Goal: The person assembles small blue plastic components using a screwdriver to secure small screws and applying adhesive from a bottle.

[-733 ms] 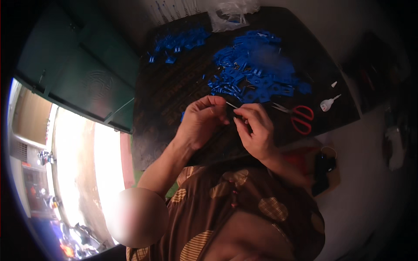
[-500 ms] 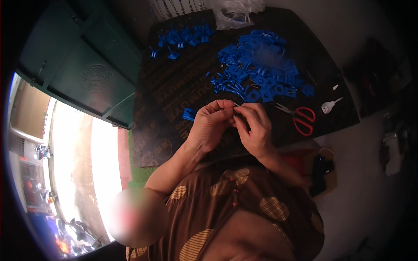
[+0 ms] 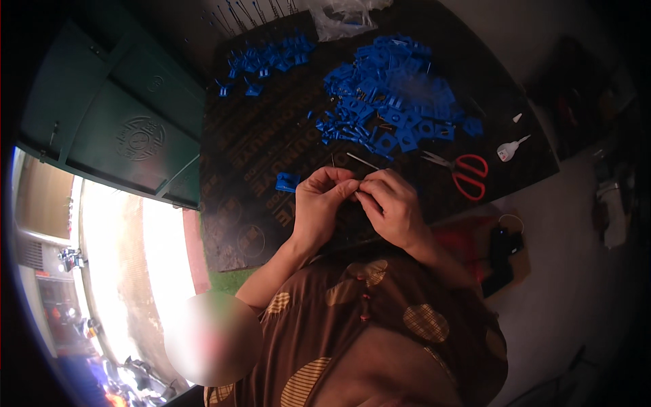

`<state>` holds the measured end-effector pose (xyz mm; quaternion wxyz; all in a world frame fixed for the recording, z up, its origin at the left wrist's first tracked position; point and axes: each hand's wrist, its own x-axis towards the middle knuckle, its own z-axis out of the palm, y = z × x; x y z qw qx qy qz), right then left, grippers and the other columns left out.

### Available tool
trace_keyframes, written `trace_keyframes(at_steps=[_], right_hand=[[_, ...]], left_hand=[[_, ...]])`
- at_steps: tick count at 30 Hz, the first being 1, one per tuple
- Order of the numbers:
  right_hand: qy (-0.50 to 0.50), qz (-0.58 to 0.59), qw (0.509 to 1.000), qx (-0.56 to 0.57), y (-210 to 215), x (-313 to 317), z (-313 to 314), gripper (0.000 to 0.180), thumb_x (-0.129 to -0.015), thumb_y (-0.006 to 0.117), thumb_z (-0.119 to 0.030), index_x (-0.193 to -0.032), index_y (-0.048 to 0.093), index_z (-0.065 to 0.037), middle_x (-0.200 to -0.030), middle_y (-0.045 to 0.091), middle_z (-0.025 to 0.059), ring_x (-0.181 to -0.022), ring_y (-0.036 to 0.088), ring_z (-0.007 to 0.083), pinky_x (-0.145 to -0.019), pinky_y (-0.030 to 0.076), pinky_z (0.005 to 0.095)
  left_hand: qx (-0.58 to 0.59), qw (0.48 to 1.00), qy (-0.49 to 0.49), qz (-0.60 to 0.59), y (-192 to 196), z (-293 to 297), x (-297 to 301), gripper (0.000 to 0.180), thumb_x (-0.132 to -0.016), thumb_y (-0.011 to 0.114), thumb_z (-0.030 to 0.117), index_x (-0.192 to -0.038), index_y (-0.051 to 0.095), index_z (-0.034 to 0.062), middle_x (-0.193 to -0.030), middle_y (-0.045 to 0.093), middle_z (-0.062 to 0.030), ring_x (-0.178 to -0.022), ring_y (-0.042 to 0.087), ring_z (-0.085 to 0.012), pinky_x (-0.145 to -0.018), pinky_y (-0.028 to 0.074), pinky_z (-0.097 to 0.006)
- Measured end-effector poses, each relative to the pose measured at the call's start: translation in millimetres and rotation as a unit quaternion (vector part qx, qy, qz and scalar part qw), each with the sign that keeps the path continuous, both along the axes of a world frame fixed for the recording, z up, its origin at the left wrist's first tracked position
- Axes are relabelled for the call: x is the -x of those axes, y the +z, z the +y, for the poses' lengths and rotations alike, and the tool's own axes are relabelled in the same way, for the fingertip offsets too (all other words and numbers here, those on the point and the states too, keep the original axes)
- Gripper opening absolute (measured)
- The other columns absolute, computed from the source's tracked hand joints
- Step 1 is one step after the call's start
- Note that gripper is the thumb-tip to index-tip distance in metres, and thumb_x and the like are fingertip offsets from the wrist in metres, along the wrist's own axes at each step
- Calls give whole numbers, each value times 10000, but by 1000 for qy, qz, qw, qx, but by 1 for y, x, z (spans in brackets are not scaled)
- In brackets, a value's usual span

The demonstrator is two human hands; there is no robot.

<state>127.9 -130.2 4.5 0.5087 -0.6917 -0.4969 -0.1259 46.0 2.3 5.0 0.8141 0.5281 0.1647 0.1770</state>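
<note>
My left hand (image 3: 321, 203) and my right hand (image 3: 393, 205) meet fingertip to fingertip above the near part of the dark table (image 3: 264, 146). Both are closed in a pinch; what lies between the fingertips is hidden. A thin pale metal rod (image 3: 362, 161) sticks out to the upper left from behind my right fingers, apparently gripped there. By my left fingers a fine wire-like piece (image 3: 333, 160) points up, too small to make out. Just left of my left hand lies a blue plastic clip-like part (image 3: 287, 182).
Beyond my hands lies a heap of blue plastic parts (image 3: 390, 88), with small blue pieces (image 3: 346, 132) at its near edge. Further left stand blue assemblies (image 3: 271, 55). Red-handled scissors (image 3: 469, 175) and a white nozzle bottle (image 3: 510, 148) lie right. A clear bag (image 3: 344, 19) is at the back.
The view has shifted slightly. My hands remain together, tilted a little differently, and more of the metal rod now shows beyond my right fingers. The wire-like piece by my left fingers has come into sight.
</note>
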Motion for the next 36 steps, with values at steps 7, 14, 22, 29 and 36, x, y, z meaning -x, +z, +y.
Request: trace_keyframes(at_steps=[7,14,22,29,36], right_hand=[[78,162,984,-15,-7,15,0,85,-816,607,28,-900,614,39,-830,605,115,-685,608,230,-595,470,300],[141,261,955,-4,-9,12,-7,96,-851,565,30,-924,625,48,-856,621,89,-688,591,127,-583,445,248],[-218,-3,963,158,10,-62,-96,208,-786,623,0,-994,611,8,-948,601,137,-890,577,301,-787,470,371],[-216,-75,888,398,15,-87,-131,276,-769,632,-16,-1041,598,12,-1037,582,140,-1000,530,291,-877,457,365],[-160,-36,908,386,12,-93,-140,331,-706,648,-8,-1031,583,6,-975,564,136,-974,518,312,-861,442,384]], left_hand=[[-304,948,90,-39,-15,-4,19,83,-833,681,28,-872,618,-8,-799,639,-25,-705,585,-83,-634,467,-220],[-602,780,142,-94,-9,-6,16,158,-760,650,-47,-856,551,31,-736,574,-116,-630,577,-281,-549,448,-334],[-369,926,75,-21,-19,-6,24,66,-880,600,14,-872,534,19,-713,566,-54,-617,571,-139,-574,447,-249],[-123,992,37,-16,-13,-4,21,71,-875,608,5,-850,543,15,-693,611,-63,-581,594,-119,-558,489,-235],[-81,996,38,-8,-10,-4,23,41,-870,593,-6,-855,555,-6,-684,613,-95,-587,600,-153,-580,506,-266]])
